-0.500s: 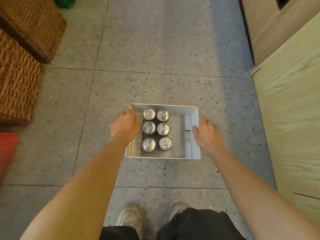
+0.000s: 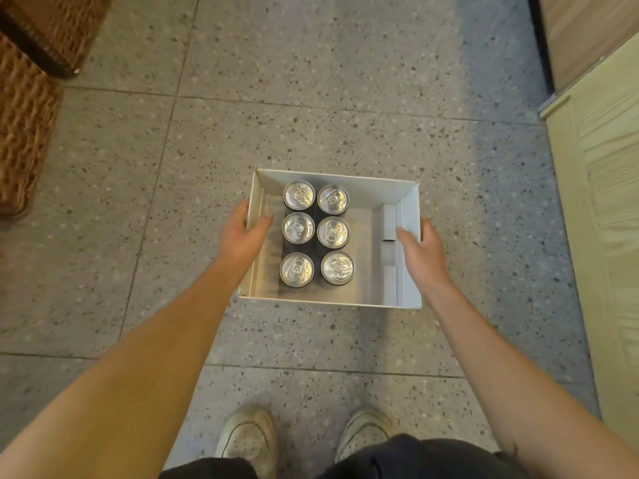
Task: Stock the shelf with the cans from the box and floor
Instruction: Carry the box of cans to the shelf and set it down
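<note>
A white cardboard box sat open-topped over the speckled terrazzo floor, directly ahead of the person's two pale shoes. Its long axis ran left to right across the view, with the short walls at the person's left and right. Six cans stood upright inside, silver tops and pull tabs facing up, packed in two columns of three toward the left half of the box; the right half was bare apart from a folded cardboard insert against the right wall.

The left hand gripped the left wall, thumb hooked inside over the rim and fingers wrapped around the outside. The right hand clasped the right wall the same way, thumb lying inside along the insert and fingers outside. Whether the box rested on the floor or hung slightly above it could not be told.

Compared with half a second before, the left thumb had come over the rim into the box, where earlier the hand lay against the wall's outside, and both shoes showed more fully. The cans kept their arrangement.

A woven wicker basket stood at the far left, and a pale wooden panel ran down the right edge.
</note>
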Demonstrator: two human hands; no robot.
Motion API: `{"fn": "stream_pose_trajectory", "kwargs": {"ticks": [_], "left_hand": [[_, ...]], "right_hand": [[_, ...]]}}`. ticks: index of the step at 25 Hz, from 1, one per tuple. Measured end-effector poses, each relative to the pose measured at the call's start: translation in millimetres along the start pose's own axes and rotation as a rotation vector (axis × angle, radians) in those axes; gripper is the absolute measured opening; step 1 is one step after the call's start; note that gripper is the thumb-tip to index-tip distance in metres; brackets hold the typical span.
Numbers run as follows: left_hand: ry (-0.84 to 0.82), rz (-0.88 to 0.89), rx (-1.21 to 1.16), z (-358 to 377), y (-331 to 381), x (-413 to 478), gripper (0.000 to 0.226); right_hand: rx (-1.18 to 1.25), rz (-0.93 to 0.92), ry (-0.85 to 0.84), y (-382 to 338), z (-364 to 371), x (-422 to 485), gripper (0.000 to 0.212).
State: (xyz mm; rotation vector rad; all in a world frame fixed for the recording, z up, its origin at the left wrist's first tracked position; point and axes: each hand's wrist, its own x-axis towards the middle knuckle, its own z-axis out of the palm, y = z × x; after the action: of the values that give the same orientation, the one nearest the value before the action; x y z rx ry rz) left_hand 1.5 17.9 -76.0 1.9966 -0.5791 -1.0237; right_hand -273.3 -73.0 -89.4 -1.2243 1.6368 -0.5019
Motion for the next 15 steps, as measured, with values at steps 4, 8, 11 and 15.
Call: {"fn": "stream_pose_trajectory", "kwargs": {"ticks": [4, 8, 11, 15], "left_hand": [[-0.032, -0.031, -0.076, -2, -6, -4, 0.030], [-0.016, -0.032, -0.077, 1, -6, 1, 0.032], [-0.034, -0.019, -0.069, 3, -5, -2, 0.033], [-0.087, 0.026, -0.027, -5, 10, -1, 0.030]], "right_hand": [[0.064, 0.005, -0.052, -2, -1, -1, 0.034], [0.107, 0.020, -0.058, -3, 0, -1, 0.034], [0.085, 0.022, -0.081, -7, -1, -2, 0.038], [0.113, 0.013, -0.059, -16, -3, -9, 0.036]]}}
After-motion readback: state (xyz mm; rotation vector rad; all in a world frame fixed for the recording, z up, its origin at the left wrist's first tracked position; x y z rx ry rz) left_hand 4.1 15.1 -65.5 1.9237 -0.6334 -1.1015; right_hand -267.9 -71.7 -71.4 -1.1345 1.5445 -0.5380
